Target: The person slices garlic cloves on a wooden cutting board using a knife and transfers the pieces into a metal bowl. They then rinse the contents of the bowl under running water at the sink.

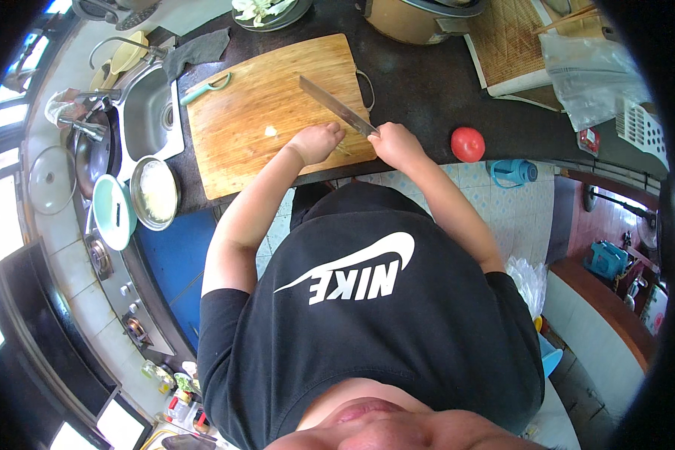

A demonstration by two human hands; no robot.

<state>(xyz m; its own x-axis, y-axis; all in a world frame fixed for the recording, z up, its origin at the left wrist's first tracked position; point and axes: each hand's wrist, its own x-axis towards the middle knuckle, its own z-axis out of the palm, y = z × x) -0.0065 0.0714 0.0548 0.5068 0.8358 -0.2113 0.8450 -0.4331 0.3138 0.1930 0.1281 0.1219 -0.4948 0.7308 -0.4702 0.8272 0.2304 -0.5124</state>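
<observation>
My right hand (394,145) grips the handle of a kitchen knife (337,106) at the near right part of a wooden cutting board (247,112). Its broad blade points up and left over the board. Just left of the knife, my left hand (318,143) is over the board with its fingers curled; what is under them is mostly hidden. Thin pale shreds (343,149) show beside its fingers. A small pale piece (270,131) lies farther left. A green peeler (207,90) rests at the board's upper left. A red tomato (468,144) sits on the dark counter right of the board.
A steel sink (149,115) is at the left, with a metal bowl (155,194) and a light green bowl (114,212) below it. A plate of pale leaves (270,22) and a large brown pot (405,22) stand beyond the board. A plastic bag (593,79) lies at the right.
</observation>
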